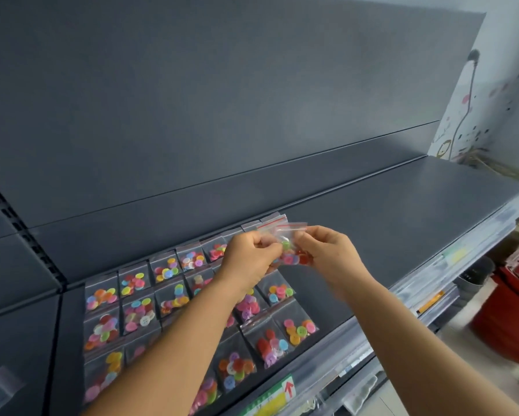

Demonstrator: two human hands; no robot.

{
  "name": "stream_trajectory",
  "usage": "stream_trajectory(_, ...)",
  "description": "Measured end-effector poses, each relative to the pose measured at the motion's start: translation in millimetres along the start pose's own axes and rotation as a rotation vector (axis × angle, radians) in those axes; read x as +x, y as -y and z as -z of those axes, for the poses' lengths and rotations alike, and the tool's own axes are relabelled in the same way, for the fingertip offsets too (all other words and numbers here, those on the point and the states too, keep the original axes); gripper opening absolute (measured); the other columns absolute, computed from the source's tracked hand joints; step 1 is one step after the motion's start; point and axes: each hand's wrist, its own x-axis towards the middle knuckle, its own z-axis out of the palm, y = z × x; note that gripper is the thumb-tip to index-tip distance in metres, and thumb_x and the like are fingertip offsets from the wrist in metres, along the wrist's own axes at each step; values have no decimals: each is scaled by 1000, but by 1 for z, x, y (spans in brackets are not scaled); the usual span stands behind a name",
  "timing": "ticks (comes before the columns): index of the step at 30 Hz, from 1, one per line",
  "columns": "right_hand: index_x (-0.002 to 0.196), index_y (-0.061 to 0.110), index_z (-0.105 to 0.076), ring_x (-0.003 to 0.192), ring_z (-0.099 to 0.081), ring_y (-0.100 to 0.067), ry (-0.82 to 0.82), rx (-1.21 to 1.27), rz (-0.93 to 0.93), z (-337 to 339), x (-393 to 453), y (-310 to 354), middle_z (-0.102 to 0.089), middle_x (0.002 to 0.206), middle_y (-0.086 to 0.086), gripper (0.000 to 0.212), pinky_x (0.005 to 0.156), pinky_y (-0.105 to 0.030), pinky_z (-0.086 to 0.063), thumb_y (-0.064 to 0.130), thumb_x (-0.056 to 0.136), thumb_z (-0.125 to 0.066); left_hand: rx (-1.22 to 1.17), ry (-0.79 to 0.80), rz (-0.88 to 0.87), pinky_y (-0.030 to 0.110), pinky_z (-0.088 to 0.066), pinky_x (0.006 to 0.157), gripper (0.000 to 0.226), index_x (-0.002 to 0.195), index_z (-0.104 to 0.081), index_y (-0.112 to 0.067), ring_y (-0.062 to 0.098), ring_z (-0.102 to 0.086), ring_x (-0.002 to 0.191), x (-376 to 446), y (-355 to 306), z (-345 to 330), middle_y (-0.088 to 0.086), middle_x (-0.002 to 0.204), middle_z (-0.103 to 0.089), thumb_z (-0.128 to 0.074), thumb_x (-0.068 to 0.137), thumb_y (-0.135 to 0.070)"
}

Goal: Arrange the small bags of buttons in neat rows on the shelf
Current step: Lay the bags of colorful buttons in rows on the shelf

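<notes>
Two hands are meeting just above the far end of the rows, sharing a small clutch of bags between them. The left hand is curling its fingers round the bags from the left, and the right hand is pinching them from the other side — both are gripping, neither is hanging loose. How many bags are in the clutch I cannot tell; at least two red zip strips are showing at the top.

Each bag is looking like thin clear plastic, flat and rectangular, with a handful of round, brightly coloured buttons sliding loose inside. Judging by that, they are going to handle as light, limp and slippery things — the film is likely to slide against its neighbours, and the buttons are likely to shift and bulge toward the low end. The stiffer zip strip along the top edge is probably the best place to take hold, as it is keeping the bag flat.

Laid bags are already sitting in several rows on the left part of the dark, smooth, matte shelf, touching or slightly overlapping. A red bucket is standing beyond the shelf's right end.
</notes>
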Motion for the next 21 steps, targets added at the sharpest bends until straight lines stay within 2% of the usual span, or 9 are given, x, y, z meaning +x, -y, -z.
stream_trajectory(3,76,8,-69,61,-62,-14,15,-18,-43,10,26,-8,-67,67,-7,17,70,-33,-55,18,88,-63,-2,-71,52,34,-59,69,10,72,-68,-24,13,-67,70,12,3,-14,-6,72,-70,-66,80,-19)
stream_trajectory(5,71,8,-67,53,-57,-10,3,-32,-44,19,46,-12,-62,61,-3,19,60,-26,-54,15,88,-62,11,-153,74,32,-56,64,12,72,-67,-24,11,-63,65,21,4,-20,-9,69,-68,-64,82,-19)
stream_trajectory(7,69,9,-67,45,-54,-5,8,-88,-35,29,66,-14,-60,58,-1,20,49,-18,-48,12,88,-61,70,-242,91,30,-53,66,6,79,-66,-24,10,-62,73,30,6,-23,-10,78,-67,-64,83,-21)
stream_trajectory(8,67,11,-66,44,-53,-5,12,-131,-29,34,76,-16,-60,55,1,21,48,-18,-48,11,87,-60,106,-277,107,31,-53,70,0,83,-65,-23,11,-63,78,34,6,-25,-9,83,-67,-64,83,-23)
stream_trajectory(9,66,13,-66,45,-54,-6,19,-182,-23,38,86,-19,-60,54,2,21,51,-21,-50,11,86,-60,144,-303,122,32,-53,73,6,88,-63,-20,13,-63,81,38,8,-27,-7,87,-66,-65,84,-24)
stream_trajectory(12,70,14,-65,53,-59,-13,70,-309,-8,42,110,-26,-64,59,3,15,68,-37,-56,12,83,-59,267,-338,148,29,-50,64,18,98,-58,-15,16,-62,78,45,12,-43,-1,88,-66,-66,85,-25)
stream_trajectory(15,83,15,-65,63,-65,-17,146,-411,22,38,122,-34,-69,70,3,6,72,-39,-58,14,82,-59,472,-341,186,25,-37,50,28,109,-51,-18,12,-57,67,48,18,-60,-2,80,-66,-64,87,-29)
stream_trajectory(18,101,14,-63,81,-65,-21,205,-539,77,34,129,-42,-68,86,3,19,76,-33,-53,14,82,-57,606,-354,205,30,-42,55,39,121,-44,-19,18,-59,71,50,20,-69,2,82,-64,-62,88,-27)
stream_trajectory(21,122,17,-54,102,-58,-23,249,-721,199,35,133,-47,-61,109,-1,37,79,-27,-43,19,84,-59,832,-413,184,33,-47,72,48,126,-42,-18,24,-58,99,49,18,-72,4,114,-55,-66,86,-30)
